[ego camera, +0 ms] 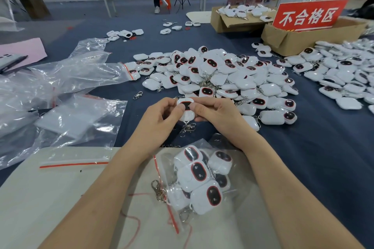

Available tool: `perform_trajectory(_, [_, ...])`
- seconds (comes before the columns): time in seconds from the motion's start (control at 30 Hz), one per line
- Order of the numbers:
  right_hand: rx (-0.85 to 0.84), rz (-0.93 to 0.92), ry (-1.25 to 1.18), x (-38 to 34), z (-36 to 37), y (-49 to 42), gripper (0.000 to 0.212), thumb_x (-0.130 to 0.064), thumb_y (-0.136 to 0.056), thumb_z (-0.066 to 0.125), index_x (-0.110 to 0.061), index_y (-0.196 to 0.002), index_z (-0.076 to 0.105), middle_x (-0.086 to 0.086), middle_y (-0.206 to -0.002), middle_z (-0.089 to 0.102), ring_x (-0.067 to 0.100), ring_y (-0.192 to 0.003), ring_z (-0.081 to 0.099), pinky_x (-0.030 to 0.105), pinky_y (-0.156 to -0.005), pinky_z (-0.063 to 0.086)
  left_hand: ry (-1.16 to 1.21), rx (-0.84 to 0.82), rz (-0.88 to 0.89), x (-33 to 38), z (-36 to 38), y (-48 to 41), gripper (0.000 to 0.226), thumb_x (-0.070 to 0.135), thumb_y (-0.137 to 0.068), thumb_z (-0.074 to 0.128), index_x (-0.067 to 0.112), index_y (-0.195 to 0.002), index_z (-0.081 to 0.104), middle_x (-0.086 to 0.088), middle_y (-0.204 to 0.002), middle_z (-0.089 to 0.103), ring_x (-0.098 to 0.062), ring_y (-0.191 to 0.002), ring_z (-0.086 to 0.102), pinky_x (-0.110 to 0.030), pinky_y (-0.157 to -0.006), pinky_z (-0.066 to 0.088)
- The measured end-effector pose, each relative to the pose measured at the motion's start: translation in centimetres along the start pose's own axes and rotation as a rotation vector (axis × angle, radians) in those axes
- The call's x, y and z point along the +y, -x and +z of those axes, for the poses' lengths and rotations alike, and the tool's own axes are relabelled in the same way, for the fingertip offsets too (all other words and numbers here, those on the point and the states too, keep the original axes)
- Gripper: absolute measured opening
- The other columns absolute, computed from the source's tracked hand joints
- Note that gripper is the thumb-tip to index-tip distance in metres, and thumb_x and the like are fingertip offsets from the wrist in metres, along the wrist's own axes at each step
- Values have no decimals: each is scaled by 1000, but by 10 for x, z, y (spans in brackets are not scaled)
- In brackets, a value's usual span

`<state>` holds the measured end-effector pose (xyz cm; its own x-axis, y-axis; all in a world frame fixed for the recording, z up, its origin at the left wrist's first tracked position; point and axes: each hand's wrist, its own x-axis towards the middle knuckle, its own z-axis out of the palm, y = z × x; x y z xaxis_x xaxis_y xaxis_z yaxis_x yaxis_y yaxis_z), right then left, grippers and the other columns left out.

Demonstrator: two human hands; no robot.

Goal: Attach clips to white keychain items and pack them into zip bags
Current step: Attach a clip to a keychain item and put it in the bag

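Note:
Both hands hold one white keychain item point(187, 111) with a dark, red-rimmed window, just above the table's middle. My left hand point(159, 119) grips its left side and my right hand point(214, 114) its right side, both thumbs on its face. A metal clip point(188, 128) hangs from its lower end. Close to me lies a zip bag point(162, 162) with a red seal strip, holding several white keychain items point(199, 174); clips point(158, 190) stick out at its mouth. A big pile of white keychain items point(218, 75) lies beyond my hands.
Empty zip bags point(66, 119) are spread at the left. A loose clip point(138, 95) lies by the pile. Two cardboard boxes point(283, 40) with a red sign point(309, 15) stand at the back right, another heap of items point(344, 75) at the right. A beige board point(60, 198) lies under my forearms.

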<state>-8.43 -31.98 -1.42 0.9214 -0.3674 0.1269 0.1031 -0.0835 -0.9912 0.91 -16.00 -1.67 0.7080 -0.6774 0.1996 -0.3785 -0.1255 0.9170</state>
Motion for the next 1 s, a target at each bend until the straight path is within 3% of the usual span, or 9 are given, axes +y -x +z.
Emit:
perform_trajectory(0.27, [-13, -19, 23, 0, 0, 1, 26, -19, -94, 70, -44, -93, 79, -7, -89, 78, 2, -78, 70, 13, -74, 55, -20, -29, 3, -1, -2, -1, 13, 31, -103, 57, 26, -100, 68, 4, -85, 72, 3, -73, 62, -11, -66, 46])
perform_trajectory(0.4, [-18, -11, 17, 0, 0, 0, 25, -19, -94, 70, -42, -93, 79, -6, -90, 78, 3, -78, 70, 13, -74, 55, -9, -40, 4, -1, -2, -1, 13, 31, -102, 57, 22, -99, 67, -2, -88, 71, -8, -78, 61, -28, -71, 48])
perform_trajectory(0.53, [-20, -15, 12, 1, 0, 1, 21, -17, -94, 70, -36, -97, 79, -6, -88, 78, 1, -77, 68, 14, -74, 55, 14, -47, 15, -2, -2, -1, 12, 31, -102, 57, 24, -96, 65, 14, -76, 67, 2, -67, 54, -10, -62, 42])
perform_trajectory(0.67, [-14, -21, 17, 1, 0, 1, 20, -16, -94, 70, -34, -99, 78, -2, -90, 78, 2, -76, 68, 14, -74, 56, 5, -51, 38, -4, -2, -2, 11, 30, -103, 57, 25, -99, 66, 15, -77, 67, 3, -70, 56, -8, -64, 42])
perform_trajectory(0.77, [-3, -23, 5, 1, 0, 1, 24, -15, -94, 69, -37, -92, 79, -6, -84, 77, 4, -75, 69, 15, -73, 56, -6, -53, 53, -4, -2, -2, 12, 32, -103, 56, 30, -103, 68, 14, -83, 70, 0, -75, 61, -13, -68, 46])
perform_trajectory(0.9, [19, -30, 20, 2, 1, 0, 31, -14, -94, 70, -42, -86, 79, -6, -81, 77, 3, -74, 70, 15, -71, 57, -18, -59, 62, -5, -3, -3, 13, 33, -103, 56, 32, -108, 68, 5, -97, 74, -18, -93, 67, -31, -83, 51])
perform_trajectory(1.0, [39, -37, 31, 4, 2, -2, 26, -15, -94, 69, -38, -90, 79, -1, -88, 79, 16, -85, 74, 24, -77, 61, -8, -83, 69, -6, -2, -3, 12, 29, -102, 59, 31, -111, 67, 9, -91, 72, -14, -86, 66, -29, -81, 51])
